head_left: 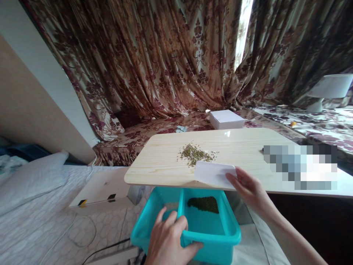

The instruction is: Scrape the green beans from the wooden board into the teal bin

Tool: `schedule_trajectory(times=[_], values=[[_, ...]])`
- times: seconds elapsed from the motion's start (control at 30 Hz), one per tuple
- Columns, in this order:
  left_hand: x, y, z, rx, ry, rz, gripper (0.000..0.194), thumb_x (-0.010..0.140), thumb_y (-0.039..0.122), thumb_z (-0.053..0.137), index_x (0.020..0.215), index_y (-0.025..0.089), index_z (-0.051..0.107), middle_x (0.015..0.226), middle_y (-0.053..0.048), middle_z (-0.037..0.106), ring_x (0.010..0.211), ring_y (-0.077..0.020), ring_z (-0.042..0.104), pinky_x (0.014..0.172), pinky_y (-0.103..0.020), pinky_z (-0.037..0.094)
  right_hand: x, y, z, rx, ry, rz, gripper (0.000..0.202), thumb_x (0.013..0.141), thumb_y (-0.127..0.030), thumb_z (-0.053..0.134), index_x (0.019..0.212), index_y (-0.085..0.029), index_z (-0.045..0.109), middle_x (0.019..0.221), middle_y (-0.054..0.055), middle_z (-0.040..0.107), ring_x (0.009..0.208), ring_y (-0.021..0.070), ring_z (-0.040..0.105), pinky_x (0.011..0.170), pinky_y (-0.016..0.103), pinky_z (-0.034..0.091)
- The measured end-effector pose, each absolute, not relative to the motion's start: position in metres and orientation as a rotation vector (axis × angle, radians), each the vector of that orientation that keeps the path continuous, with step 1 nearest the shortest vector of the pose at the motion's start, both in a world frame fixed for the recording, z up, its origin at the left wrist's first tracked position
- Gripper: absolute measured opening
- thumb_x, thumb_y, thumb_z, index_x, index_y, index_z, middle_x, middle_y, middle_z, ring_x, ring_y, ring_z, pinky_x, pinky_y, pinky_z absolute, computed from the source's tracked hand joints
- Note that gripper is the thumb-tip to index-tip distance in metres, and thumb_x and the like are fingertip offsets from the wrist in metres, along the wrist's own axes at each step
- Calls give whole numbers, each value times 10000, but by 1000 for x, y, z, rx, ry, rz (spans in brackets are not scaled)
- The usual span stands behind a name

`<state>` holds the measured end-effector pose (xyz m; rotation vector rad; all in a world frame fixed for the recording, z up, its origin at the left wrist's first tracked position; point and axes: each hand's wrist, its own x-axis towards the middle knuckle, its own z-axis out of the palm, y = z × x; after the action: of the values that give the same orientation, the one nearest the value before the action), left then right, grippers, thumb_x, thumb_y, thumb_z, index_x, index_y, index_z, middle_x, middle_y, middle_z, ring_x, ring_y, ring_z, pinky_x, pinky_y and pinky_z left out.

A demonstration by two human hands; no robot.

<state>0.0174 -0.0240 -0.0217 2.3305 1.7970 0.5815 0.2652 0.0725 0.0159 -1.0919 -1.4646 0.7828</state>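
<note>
My right hand (249,189) pinches the right end of a white card (211,173), which is tilted at the front edge of the table. Just beyond the card, a loose heap of small green beans, perhaps mung beans (192,153), with a few paler bits, lies spread on the tabletop. Below the table edge stands a teal two-compartment bin (235,235). My left hand (168,239) grips its near rim by the divider, thumb outside and fingers over the top. Green beans (204,204) lie in the bin's right compartment; some pale grains (171,207) show in the left one.
The light wood table (154,162) has a pixelated patch (306,167) on its right. Behind it are a white box (227,118) and a patterned curtain (165,55). A white lamp (331,86) stands far right. Left are a bed with a pillow (41,173) and cables (82,235).
</note>
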Motion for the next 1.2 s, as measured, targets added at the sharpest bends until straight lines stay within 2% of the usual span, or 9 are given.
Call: schedule_trajectory(times=[0.1,0.23,0.43,0.73,0.9,1.03,1.2], values=[[21,-26,-20,2328,1809,604,275,638,302,823,701,239,562,703,57,555,746,-213,632,1012,-549,430,273,71,19,-1097,-1460,795,414,725,-627,683,754,-214,664,691,47,715,624,190,661,532,267,554],[27,-25,-21,2305,1833,658,287,607,294,837,699,240,571,704,57,551,769,-219,635,1021,-549,425,289,80,22,-1137,-1338,647,377,717,-583,706,790,-214,680,683,38,721,623,187,677,531,254,549],[32,-15,-38,2444,1611,641,307,632,404,830,713,249,578,702,64,565,708,-197,647,1019,-555,437,300,87,16,-1188,-1287,568,324,751,-529,689,789,-207,676,692,42,721,599,187,682,495,253,541],[33,-10,-47,2537,1607,706,257,674,389,804,697,256,585,683,64,559,648,-173,621,964,-505,492,295,90,1,-1162,-1302,651,346,770,-519,667,886,-195,709,774,63,756,721,219,726,621,288,588],[35,-10,-46,2528,1653,671,330,599,427,857,695,251,595,682,60,562,660,-186,631,980,-536,478,291,97,1,-1171,-1332,647,321,769,-501,666,855,-194,701,742,57,746,685,211,713,591,284,576],[34,-8,-45,2495,1585,617,354,618,479,850,728,252,602,707,54,581,698,-202,650,985,-569,466,288,99,-1,-1177,-1354,624,323,773,-510,654,826,-194,693,707,52,733,644,200,699,562,277,563],[40,-12,-40,2415,1689,641,407,557,482,880,683,238,580,690,61,554,691,-189,628,1020,-562,434,283,93,4,-1150,-1375,674,358,759,-556,668,808,-202,674,743,62,744,680,210,711,582,287,574]])
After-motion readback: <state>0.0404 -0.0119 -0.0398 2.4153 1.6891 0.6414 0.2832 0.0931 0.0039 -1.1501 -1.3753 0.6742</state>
